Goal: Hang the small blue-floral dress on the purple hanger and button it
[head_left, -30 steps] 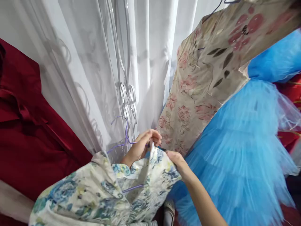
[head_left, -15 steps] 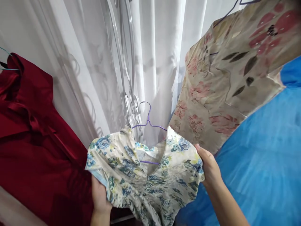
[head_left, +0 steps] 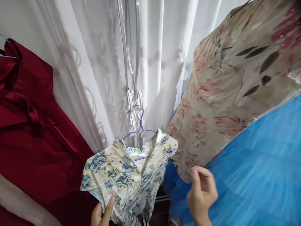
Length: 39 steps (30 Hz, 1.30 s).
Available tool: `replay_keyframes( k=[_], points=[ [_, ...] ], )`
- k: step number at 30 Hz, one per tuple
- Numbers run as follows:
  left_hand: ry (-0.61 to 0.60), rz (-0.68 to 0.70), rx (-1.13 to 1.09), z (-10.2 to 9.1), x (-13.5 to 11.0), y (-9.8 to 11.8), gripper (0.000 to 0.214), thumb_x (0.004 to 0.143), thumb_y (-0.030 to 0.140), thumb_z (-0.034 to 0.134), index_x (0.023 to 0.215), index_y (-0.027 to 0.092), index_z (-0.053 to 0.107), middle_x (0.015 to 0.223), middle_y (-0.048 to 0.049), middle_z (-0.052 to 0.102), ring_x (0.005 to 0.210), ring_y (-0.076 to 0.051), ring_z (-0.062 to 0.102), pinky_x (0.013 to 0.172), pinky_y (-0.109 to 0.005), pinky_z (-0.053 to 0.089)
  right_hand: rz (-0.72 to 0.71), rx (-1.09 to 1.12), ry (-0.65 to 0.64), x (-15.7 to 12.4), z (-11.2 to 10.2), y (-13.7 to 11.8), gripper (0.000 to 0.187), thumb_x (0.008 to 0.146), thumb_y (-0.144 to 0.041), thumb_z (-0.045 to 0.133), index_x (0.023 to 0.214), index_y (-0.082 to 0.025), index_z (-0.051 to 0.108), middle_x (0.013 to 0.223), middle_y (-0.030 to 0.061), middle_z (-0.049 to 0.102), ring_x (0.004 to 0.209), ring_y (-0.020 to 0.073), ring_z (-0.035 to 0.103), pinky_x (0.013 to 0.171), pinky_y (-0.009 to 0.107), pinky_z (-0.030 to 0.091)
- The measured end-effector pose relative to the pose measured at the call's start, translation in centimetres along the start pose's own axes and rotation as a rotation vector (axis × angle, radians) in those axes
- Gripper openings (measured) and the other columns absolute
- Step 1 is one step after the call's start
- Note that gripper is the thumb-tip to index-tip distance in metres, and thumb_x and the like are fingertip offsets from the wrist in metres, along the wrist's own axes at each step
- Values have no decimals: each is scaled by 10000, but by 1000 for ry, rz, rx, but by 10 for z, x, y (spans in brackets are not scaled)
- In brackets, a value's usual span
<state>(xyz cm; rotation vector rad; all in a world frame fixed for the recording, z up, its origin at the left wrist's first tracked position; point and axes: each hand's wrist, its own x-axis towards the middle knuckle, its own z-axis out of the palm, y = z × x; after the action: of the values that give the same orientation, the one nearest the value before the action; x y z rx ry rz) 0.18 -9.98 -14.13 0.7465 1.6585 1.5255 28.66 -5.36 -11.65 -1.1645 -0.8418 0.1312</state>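
Observation:
A small white garment with blue flowers (head_left: 128, 171) hangs on a thin purple wire hanger (head_left: 139, 128) in front of me. My left hand (head_left: 101, 213) grips the garment's lower left edge, thumb on the cloth. My right hand (head_left: 202, 194) is off the garment, to its right, with fingers loosely curled and nothing in them.
White sheer curtains (head_left: 113, 62) hang behind. A dark red dress (head_left: 30, 125) hangs at the left on a hanger. At the right hang a beige dress with pink flowers (head_left: 225, 94) and a blue tulle dress (head_left: 258, 163).
My right hand has let go of the garment's right shoulder and drawn back to the right. The garment has sagged and folded in; my left hand still holds its lower edge.

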Motion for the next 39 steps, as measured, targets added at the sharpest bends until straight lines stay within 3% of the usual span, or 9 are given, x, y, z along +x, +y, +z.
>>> replay_keyframes(
  k=[3,5,8,11,17,20,24,32,39],
  points=[
    [-65,35,-9,0,-4,1,452,581,547,801,838,183,725,917,-78,758,1105,-383,635,956,-422,513,158,-28,-746,-36,17,-6,271,897,-420,617,735,-203,608,692,26,596,652,199,537,595,293,392],
    [-129,52,-13,-2,-4,3,444,594,522,803,861,178,720,952,-78,757,1119,-373,628,971,-406,499,237,-64,-989,-56,36,-4,270,870,-439,650,742,-204,611,664,17,612,593,180,521,556,279,358],
    [-190,55,-17,-7,-6,4,446,583,512,813,859,176,716,953,-77,756,1100,-363,638,944,-381,509,264,-30,-977,-77,61,5,268,877,-448,629,760,-212,584,618,0,588,551,164,503,547,269,340],
    [-142,37,-41,-12,-11,0,472,601,529,802,896,171,717,965,-78,754,1097,-353,643,939,-373,507,293,6,-960,-89,70,9,265,921,-431,540,772,-212,557,584,-11,567,517,158,502,543,268,346],
    [-220,-57,-169,-18,-21,-13,487,626,441,825,1010,167,708,1048,-75,744,1122,-328,637,957,-372,501,318,-4,-945,-103,65,-2,142,873,-345,565,820,-214,547,595,-10,590,534,166,524,540,265,351],
    [-285,-53,-152,-23,-20,-15,464,619,349,843,1024,172,702,1055,-55,744,1116,-304,641,965,-348,501,368,49,-886,-104,57,-6,175,869,-335,544,744,-217,512,542,-38,503,490,142,447,505,254,303],
    [-252,-27,-181,-26,-18,-15,439,661,331,820,1054,182,695,1079,-46,738,1158,-287,621,1012,-346,477,430,178,-819,-96,43,-13,223,864,-313,515,666,-214,485,490,-51,459,468,123,402,502,248,302],
    [-188,-16,-212,-3,-42,-19,499,681,486,775,1073,189,690,1099,-65,732,1163,-311,623,1041,-404,459,1000,492,-874,-85,34,-14,305,785,-472,628,767,-168,606,475,-30,565,351,78,366,383,225,192],
    [-52,2,-228,-1,-43,-17,447,673,470,772,1015,191,703,1047,-68,741,1175,-321,616,1060,-416,447,1103,600,-933,-75,30,-6,246,696,-351,739,714,-144,609,446,-65,500,339,41,309,376,210,149]
  ],
)
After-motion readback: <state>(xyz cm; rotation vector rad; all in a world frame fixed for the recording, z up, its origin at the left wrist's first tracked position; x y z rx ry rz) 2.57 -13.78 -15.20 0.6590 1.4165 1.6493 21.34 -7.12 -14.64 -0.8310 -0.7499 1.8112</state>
